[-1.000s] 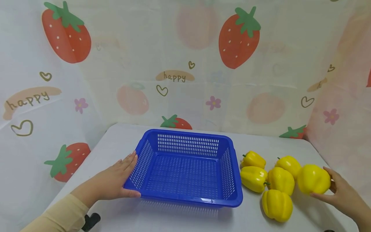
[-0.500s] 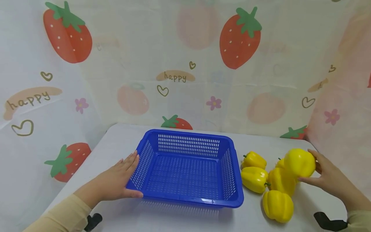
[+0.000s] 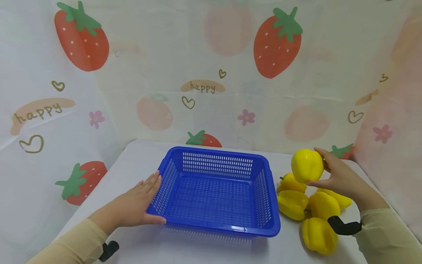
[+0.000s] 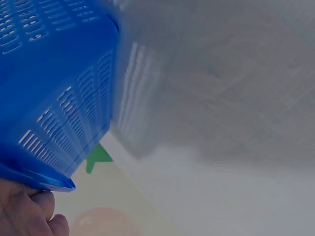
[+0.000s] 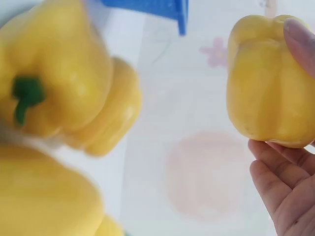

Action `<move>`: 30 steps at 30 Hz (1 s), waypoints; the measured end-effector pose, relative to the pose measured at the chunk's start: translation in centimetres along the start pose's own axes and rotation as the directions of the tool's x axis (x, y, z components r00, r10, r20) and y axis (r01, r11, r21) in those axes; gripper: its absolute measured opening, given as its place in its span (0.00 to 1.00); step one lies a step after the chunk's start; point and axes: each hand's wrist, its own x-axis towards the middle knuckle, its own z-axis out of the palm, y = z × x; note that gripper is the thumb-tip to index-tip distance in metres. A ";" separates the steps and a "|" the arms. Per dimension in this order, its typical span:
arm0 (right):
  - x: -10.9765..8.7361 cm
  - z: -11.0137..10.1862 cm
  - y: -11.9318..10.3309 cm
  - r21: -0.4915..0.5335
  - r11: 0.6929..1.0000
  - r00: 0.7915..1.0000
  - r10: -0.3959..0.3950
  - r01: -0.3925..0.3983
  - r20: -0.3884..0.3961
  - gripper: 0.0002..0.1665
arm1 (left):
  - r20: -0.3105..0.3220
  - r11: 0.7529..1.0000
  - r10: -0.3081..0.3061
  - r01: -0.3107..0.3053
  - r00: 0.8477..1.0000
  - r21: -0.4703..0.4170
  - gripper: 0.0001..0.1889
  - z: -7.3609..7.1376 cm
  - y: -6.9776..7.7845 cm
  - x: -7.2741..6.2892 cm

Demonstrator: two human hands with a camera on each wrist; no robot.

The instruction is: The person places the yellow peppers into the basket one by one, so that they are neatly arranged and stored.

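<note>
A yellow bell pepper [image 3: 307, 165] is in my right hand [image 3: 339, 172], held up off the table between thumb and fingers, just right of the basket. In the right wrist view the thumb presses one side of this pepper [image 5: 270, 83], with fingers at its lower end. My left hand [image 3: 136, 205] rests along the left rim of a blue plastic basket [image 3: 227, 228], fingers extended and thumb at the front corner. Several more yellow bell peppers [image 3: 292, 204] lie clustered below the raised one. In the left wrist view, fingers [image 4: 29, 211] touch the basket's rim.
The basket has slotted walls and stands in the middle of a white table [image 3: 141, 245]. A strawberry-printed curtain [image 3: 204, 47] encloses the back and sides. Black straps [image 3: 344, 225] show at both wrists.
My right hand has carried its bell pepper up and leftward, over the cluster toward the basket. My left hand stays on the rim. The view has shifted slightly.
</note>
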 end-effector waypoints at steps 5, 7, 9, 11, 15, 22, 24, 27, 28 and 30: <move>1.7 0.7 -1.7 0.014 1.000 0.998 0.013 -0.014 0.057 0.64 | 0.021 1.000 -0.020 0.020 1.000 0.000 0.63 -0.1 0.2 0.1; 2.5 1.2 -2.3 0.012 1.000 0.997 0.004 -0.005 0.079 0.65 | 0.024 1.000 -0.027 0.027 0.999 0.002 0.63 -0.1 0.2 0.1; 3.3 1.6 -2.9 0.002 1.000 0.996 -0.015 0.015 0.091 0.65 | 0.025 0.999 -0.035 0.035 0.999 0.005 0.64 -0.1 0.2 0.1; 4.1 2.0 -3.5 -0.019 0.999 0.995 -0.035 0.037 0.094 0.65 | 0.023 0.999 -0.037 0.037 0.999 0.006 0.64 -0.1 0.2 0.1; 5.3 2.3 -4.6 -0.048 0.996 0.993 -0.074 0.079 0.094 0.65 | 0.029 0.999 -0.038 0.038 0.999 -0.004 0.64 -0.3 0.3 0.1; 7.0 3.2 -6.2 -0.037 0.992 0.988 -0.113 0.118 0.109 0.64 | 0.029 0.999 -0.027 0.027 0.999 -0.021 0.63 -0.3 0.3 0.0; 7.4 3.5 -6.7 -0.027 0.992 0.986 -0.116 0.120 0.118 0.64 | 0.028 0.999 -0.026 0.026 0.999 -0.021 0.62 -0.2 0.3 0.0; 8.0 4.0 -7.6 -0.007 0.991 0.982 -0.134 0.136 0.136 0.63 | 0.026 0.999 -0.027 0.028 0.999 -0.019 0.63 -0.2 0.2 0.0; 8.1 4.2 -7.9 -0.002 0.990 0.980 -0.138 0.139 0.141 0.63 | 0.025 0.999 -0.028 0.029 0.999 -0.019 0.63 -0.2 0.2 0.0; 8.4 4.4 -8.6 0.005 0.988 0.977 -0.152 0.152 0.147 0.63 | 0.025 0.999 -0.029 0.030 0.999 -0.020 0.63 -0.2 0.2 0.0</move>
